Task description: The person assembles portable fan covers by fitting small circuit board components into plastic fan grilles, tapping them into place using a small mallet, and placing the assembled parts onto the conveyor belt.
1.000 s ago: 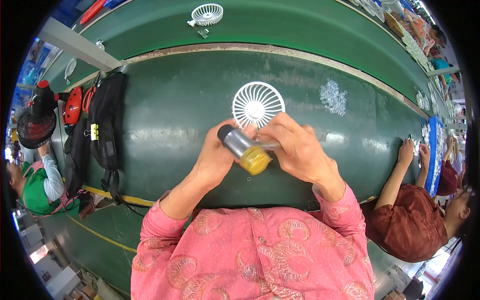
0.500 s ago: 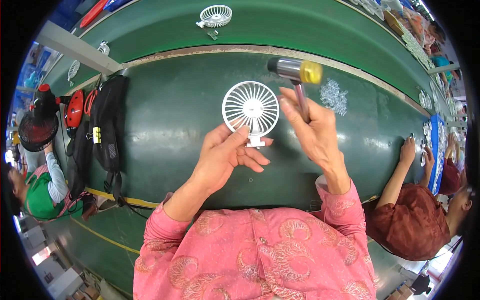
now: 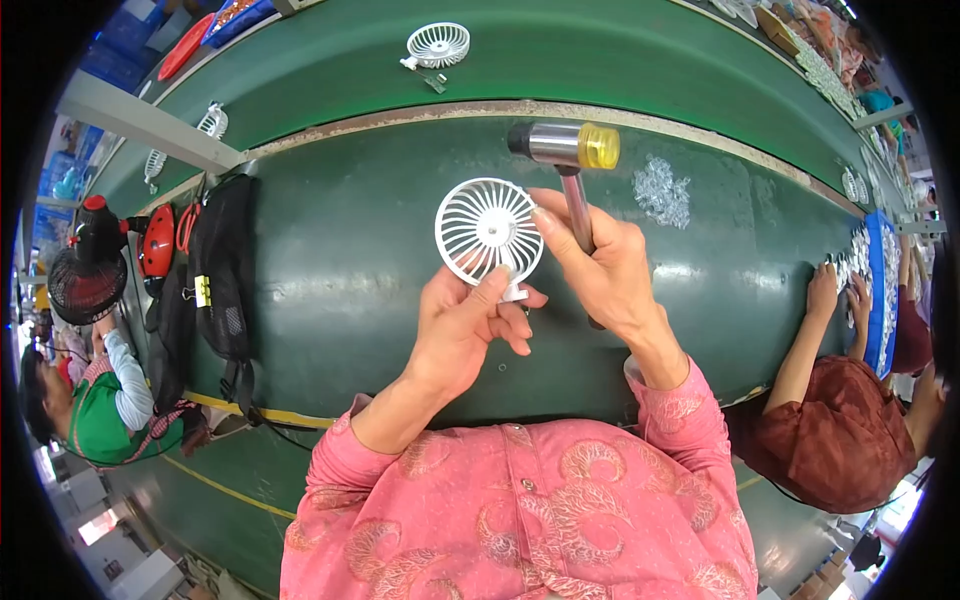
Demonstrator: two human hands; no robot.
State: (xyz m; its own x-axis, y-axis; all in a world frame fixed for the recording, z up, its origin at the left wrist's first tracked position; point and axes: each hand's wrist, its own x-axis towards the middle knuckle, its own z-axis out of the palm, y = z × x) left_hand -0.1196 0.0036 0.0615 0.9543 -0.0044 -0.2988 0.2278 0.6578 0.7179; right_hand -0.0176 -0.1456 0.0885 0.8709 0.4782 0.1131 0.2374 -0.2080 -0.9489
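A round white fan grille (image 3: 490,232) with curved ribs and a small hinge piece at its lower edge is held up over the green bench. My left hand (image 3: 462,325) grips it from below, thumb on the ribs near the hinge. My right hand (image 3: 603,262) is closed round the handle of a mallet (image 3: 556,146) with a metal head, one yellow face and one black face. The mallet's head stands above the grille, apart from it. Fingers of my right hand meet the grille's right rim.
Small clear plastic pieces (image 3: 661,191) lie in a heap at the right. A black bag (image 3: 222,270) and a small black fan (image 3: 88,270) are at the left. Another white grille (image 3: 438,45) rides the green belt (image 3: 330,75) beyond. A co-worker (image 3: 830,430) sits at the right beside a blue tray (image 3: 882,290).
My right hand has brought the mallet left and closer, and its fingers now meet the grille's rim. The grille has shifted slightly left and tilted in my left hand.
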